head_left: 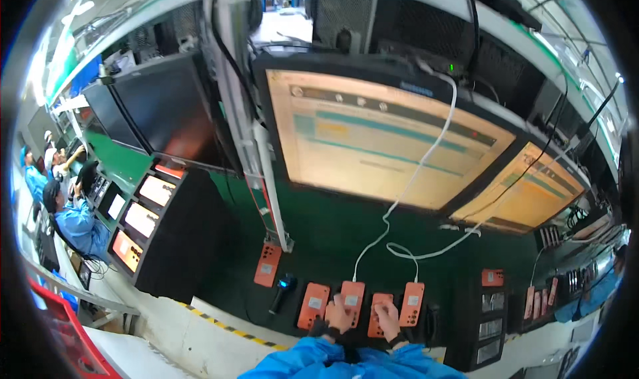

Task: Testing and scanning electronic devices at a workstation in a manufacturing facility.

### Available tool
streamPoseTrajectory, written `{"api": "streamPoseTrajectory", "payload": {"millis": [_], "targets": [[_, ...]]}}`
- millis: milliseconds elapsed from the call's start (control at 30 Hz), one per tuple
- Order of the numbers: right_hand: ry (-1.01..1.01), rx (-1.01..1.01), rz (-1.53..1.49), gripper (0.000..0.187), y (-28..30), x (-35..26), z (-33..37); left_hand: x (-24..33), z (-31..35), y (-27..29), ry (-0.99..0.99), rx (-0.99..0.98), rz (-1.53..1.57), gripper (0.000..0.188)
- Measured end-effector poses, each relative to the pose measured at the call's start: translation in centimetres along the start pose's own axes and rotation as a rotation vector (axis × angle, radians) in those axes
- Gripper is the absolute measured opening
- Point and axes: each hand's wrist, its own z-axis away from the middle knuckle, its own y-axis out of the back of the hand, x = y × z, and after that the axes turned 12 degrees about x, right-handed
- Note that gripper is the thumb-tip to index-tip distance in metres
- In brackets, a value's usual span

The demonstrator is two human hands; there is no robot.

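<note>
Several coral-red smartphones lie back-up in a row on the green bench before me. My left hand (338, 314) is closed at the left edge of a smartphone (354, 295) with a white cable in its top end. Its fingertips are partly hidden. My right hand (386, 318) grips another smartphone (377, 304) by its upper part, fingers bent over it. No cable shows on that one. To its right lies a cabled smartphone (412, 304); left of my left hand rests an uncabled smartphone (313, 306). A dark handheld scanner (282, 291) with a blue light stands farther left.
Another coral smartphone (267, 266) lies by the foot of a metal post (266, 179). A large monitor (373, 139) hangs over the bench, white cables crossing it. Black racks (180, 232) with phones stand left, and a dark tray stack (490, 326) right. Co-workers (78, 219) sit far left.
</note>
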Motion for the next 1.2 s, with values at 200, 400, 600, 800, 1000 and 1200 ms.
{"api": "streamPoseTrajectory", "payload": {"millis": [200, 400, 600, 800, 1000, 1200], "targets": [[0.115, -0.061, 0.027, 0.028, -2.8, 3.6, -2.1, 1.8, 0.7, 0.1, 0.074, -0.282, 0.571, 0.053], [0.064, -0.101, -0.005, 0.023, -1.6, 4.5, -2.5, 1.6, 3.0, 3.1, 0.216, -0.115, 0.323, 0.052], [-0.408, -0.397, -0.666, 0.024, -2.7, 0.9, -0.4, 2.8, 4.7, 5.5, 1.128, -0.586, 1.362, 0.050], [-0.479, -0.504, -0.683, 0.027, -2.8, 2.3, -0.3, 2.1, 5.1, 6.6, 1.155, -0.541, 1.213, 0.047], [-0.456, -0.547, -0.527, 0.025, -2.3, 3.1, -1.6, 4.1, 5.0, 8.7, 0.954, -0.618, 1.346, 0.052], [-0.321, -0.539, -0.501, 0.024, -2.7, -1.6, -2.8, 2.8, 5.6, 8.2, 0.980, -0.731, 1.581, 0.056]]}}
